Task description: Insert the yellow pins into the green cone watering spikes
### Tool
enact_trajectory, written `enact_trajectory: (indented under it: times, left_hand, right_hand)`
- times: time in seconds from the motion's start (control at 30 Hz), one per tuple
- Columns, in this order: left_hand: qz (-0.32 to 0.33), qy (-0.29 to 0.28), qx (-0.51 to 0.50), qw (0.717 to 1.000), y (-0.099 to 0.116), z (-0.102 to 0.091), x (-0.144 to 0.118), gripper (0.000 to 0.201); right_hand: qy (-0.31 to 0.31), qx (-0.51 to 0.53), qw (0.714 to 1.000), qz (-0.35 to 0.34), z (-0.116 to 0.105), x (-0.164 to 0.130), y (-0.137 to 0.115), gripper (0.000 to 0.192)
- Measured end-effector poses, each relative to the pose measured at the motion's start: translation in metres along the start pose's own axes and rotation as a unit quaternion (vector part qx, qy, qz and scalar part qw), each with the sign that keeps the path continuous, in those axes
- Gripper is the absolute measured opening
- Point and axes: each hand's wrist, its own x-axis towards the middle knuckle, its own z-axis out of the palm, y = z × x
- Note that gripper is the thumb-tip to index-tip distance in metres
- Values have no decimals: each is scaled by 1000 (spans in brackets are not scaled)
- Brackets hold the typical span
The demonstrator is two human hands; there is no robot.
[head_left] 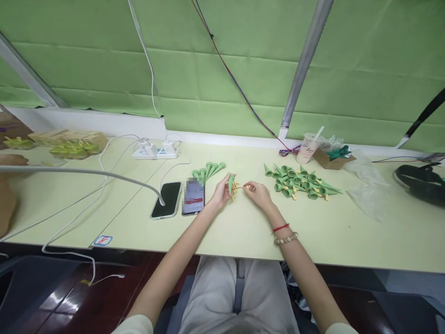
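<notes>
My left hand [220, 191] grips a green cone-shaped piece [231, 183], its narrow end toward me. Close to its right, my right hand [257, 194] pinches a small yellow piece [246, 187] between thumb and fingertips. Several small yellow pieces [234, 196] lie on the table beside the left hand. Beyond that hand, a few green cones [212, 170] form a small group. A larger pile of green cones [299, 181], some with yellow bits at their ends, spreads out to the right of my right hand.
Two phones, one dark-screened [166, 199] and one lit [193, 199], lie left of my hands. A power strip [156, 152] with white cables stands behind. At the back right are a drink cup [308, 149], a cardboard box [330, 160], plastic film [368, 190] and a black strap [420, 183].
</notes>
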Motion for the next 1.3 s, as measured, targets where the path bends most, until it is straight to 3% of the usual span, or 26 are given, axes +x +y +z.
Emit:
enact_trajectory:
  times: [0.17,0.27,0.43,0.57,0.77,1.03,1.3]
  left_hand:
    - [9,-7,2,1000,-2,-4,4,34]
    - [13,-13,11,1000,-3,-6,5,34]
    - [9,-33,17,999,-2,-7,4,39]
    - [14,-38,-16,999,-2,-7,3,44]
    - [-6,-32,-73,997,-2,-6,7,37]
    - [-5,-64,-159,985,4,-5,8,29]
    - [-16,-50,-152,987,4,-5,9,23]
  right_hand:
    - [2,13,1000,11,2,1,1,17]
    - [23,101,995,10,7,3,3,22]
    - [58,317,946,28,13,9,7,30]
    - [91,388,916,47,14,14,9,30]
    - [131,390,911,32,9,14,10,32]
    - [196,358,909,82,5,15,5,35]
    - [161,449,865,157,-5,10,-11,40]
